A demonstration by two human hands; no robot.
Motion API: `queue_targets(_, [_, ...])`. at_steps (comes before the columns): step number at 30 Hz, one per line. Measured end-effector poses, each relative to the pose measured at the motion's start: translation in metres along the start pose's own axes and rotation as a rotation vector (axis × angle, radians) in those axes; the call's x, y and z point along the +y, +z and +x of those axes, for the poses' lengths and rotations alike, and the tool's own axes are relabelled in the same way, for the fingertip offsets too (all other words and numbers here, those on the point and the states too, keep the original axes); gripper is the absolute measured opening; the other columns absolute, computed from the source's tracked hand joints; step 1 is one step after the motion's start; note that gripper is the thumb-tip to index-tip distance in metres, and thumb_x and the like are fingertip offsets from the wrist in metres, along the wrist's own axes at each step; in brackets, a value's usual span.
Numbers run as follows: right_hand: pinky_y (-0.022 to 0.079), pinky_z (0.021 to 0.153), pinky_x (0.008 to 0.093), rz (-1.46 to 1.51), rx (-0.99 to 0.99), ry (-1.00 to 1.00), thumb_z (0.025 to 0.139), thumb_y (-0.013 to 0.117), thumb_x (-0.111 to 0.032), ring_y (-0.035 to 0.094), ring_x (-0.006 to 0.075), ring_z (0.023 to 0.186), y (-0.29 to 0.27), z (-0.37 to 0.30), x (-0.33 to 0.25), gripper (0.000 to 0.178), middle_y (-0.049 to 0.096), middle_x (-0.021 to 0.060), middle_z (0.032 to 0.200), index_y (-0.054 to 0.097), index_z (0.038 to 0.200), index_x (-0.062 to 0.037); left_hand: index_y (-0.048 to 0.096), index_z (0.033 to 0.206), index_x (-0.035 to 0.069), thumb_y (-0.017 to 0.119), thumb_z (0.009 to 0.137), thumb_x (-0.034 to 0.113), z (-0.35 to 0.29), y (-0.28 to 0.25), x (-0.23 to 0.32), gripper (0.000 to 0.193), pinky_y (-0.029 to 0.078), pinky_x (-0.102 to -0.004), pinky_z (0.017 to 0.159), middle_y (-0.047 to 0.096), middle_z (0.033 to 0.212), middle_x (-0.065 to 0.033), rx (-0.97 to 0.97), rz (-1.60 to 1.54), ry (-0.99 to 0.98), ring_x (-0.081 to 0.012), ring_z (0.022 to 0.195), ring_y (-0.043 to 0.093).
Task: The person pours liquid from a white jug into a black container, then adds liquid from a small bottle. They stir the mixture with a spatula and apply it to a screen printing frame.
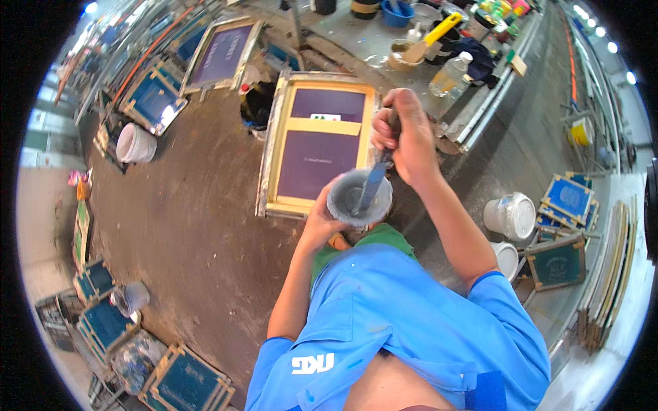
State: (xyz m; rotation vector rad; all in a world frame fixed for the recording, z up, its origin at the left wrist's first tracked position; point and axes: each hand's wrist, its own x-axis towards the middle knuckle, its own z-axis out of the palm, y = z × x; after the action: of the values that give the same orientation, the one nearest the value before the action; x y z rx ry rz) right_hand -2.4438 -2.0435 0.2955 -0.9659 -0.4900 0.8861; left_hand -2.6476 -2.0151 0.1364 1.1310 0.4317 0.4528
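My left hand (319, 223) is wrapped around the side of a grey plastic tub (334, 203), held in front of my body with its mouth facing up. My right hand (412, 140) grips the dark handle of a spatula (374, 183) in a fist. Its flat blue-grey blade slants down into the tub, where a greyish coating covers the inner walls. How deep the contents are, I cannot tell. Just beyond the tub stands a screen-printing frame (315, 179) with a dark purple mesh and yellow tape along its edges and across it.
On a bench at the upper right are a yellow-handled brush (435, 34), a clear bottle (452, 72) and a blue bowl (397, 12). White buckets (510, 215) sit to my right. More framed screens (185, 380) lean at the left, and a whitish bucket (136, 144) stands on the floor.
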Motion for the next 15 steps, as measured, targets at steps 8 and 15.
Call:
queue_targets(8, [0.048, 0.092, 0.0349, -0.248, 0.072, 0.009, 0.101, 0.051, -0.047, 0.064, 0.0199, 0.106, -0.097, 0.044, -0.018, 0.043, 0.068, 0.0134, 0.117, 0.054, 0.117, -0.0076, 0.044, 0.146, 0.007, 0.083, 0.067, -0.001, 0.027, 0.039, 0.004, 0.088, 0.039, -0.0359, 0.11, 0.052, 0.14, -0.0061, -0.179, 0.12, -0.083, -0.0179, 0.127, 0.049])
queue_targets(15, [0.041, 0.104, 0.0391, -0.975, 0.685, -0.347, 0.077, 0.084, -0.033, 0.05, 0.0264, 0.124, -0.293, 0.164, 0.032, 0.078, 0.053, 0.0164, 0.133, 0.042, 0.134, -0.0009, 0.042, 0.147, 0.006, 0.085, 0.067, 0.003, 0.053, 0.065, 0.002, 0.091, 0.042, -0.038, 0.107, 0.054, 0.138, -0.0088, -0.102, 0.04, -0.142, -0.0191, 0.122, 0.054])
